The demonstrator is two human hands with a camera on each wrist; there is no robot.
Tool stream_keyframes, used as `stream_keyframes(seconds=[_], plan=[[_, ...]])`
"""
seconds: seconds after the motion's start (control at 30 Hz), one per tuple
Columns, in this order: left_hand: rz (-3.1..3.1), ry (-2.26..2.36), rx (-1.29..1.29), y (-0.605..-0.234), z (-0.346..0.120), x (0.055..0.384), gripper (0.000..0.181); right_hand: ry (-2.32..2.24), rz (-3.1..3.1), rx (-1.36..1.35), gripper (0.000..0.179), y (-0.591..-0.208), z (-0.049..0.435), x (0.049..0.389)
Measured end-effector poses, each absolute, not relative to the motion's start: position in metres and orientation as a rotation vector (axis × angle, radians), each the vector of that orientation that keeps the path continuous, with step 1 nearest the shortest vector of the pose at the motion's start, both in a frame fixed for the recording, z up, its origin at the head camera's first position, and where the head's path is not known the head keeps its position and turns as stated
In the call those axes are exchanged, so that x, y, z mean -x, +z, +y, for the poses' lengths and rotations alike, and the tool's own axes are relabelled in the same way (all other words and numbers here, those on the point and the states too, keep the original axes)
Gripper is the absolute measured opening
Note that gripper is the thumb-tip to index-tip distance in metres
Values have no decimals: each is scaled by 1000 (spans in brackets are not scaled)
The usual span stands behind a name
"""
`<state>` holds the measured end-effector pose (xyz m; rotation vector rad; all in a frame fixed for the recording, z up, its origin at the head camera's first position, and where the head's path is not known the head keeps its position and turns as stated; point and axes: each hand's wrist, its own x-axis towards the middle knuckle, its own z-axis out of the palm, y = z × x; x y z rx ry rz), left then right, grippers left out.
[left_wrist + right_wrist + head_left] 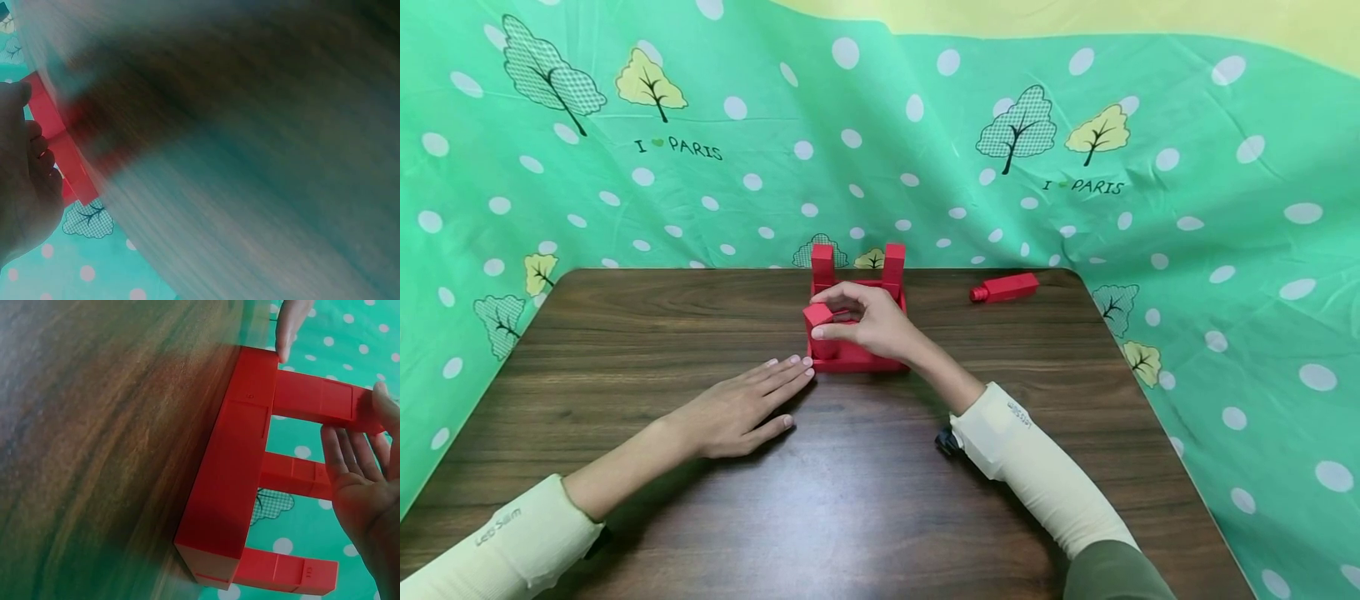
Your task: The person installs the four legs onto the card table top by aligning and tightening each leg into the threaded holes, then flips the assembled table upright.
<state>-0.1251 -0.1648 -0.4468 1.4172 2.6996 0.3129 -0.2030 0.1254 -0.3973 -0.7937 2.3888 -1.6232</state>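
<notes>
A small red piece like an upturned toy table, its rectangular base (868,365) lying on the wooden table, has legs standing up from it. Two rear legs (823,265) rise at its back corners. At its front left corner stands a third red leg (818,323), pinched near its top between the thumb and fingers of my right hand (874,321). The right wrist view shows this leg (315,400) upright against the base (234,456). My left hand (741,412) lies with straight fingers on the table, fingertips at the base's front left corner.
A loose red leg (1009,288) with a threaded end lies on its side at the back right of the wooden table (880,500). Behind the table hangs a green dotted cloth (880,150) printed with trees. The left wrist view is mostly blurred tabletop.
</notes>
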Motion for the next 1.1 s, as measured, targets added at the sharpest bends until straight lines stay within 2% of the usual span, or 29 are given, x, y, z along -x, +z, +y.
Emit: stream_keyframes(seconds=[0.17, 0.5, 1.1], plan=[[2699, 311, -1413, -447, -165, 125, 69, -1663, 2410, 718, 41, -397, 124, 202], [2694, 311, -1399, -446, -164, 125, 69, -1589, 2531, 779, 37, -395, 120, 201], [2695, 303, -1416, -446, -162, 125, 68, -1436, 2698, 751, 53, -395, 112, 198]])
